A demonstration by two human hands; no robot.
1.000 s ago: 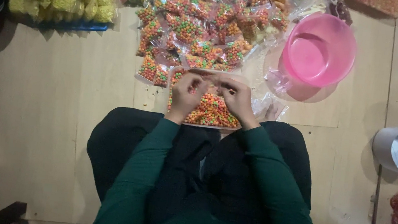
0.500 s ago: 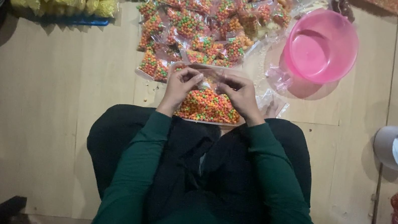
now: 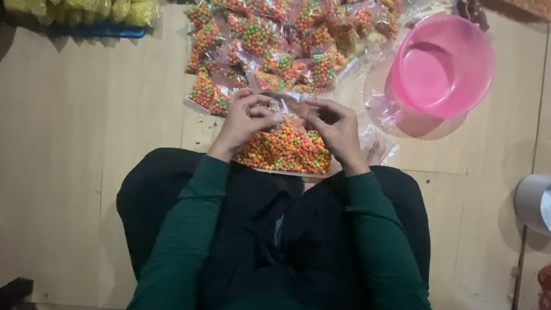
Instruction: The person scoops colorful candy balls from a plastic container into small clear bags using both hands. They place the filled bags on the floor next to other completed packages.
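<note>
clear bag of colourful snack balls (image 3: pixel 283 147), top pinched in both hands' grip

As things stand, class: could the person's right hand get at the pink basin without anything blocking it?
Probably yes. The right hand is pinching the top of the clear bag of coloured snack balls; the pink basin sits up and to its right on the floor, with only loose clear plastic between them. It would need to let go first.

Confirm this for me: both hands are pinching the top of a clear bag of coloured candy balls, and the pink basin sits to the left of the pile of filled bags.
Not quite. The pink basin sits to the right of the pile of filled bags, as the head view shows. The rest holds: the left hand and right hand pinch the top of the clear bag of coloured candy balls.
</note>
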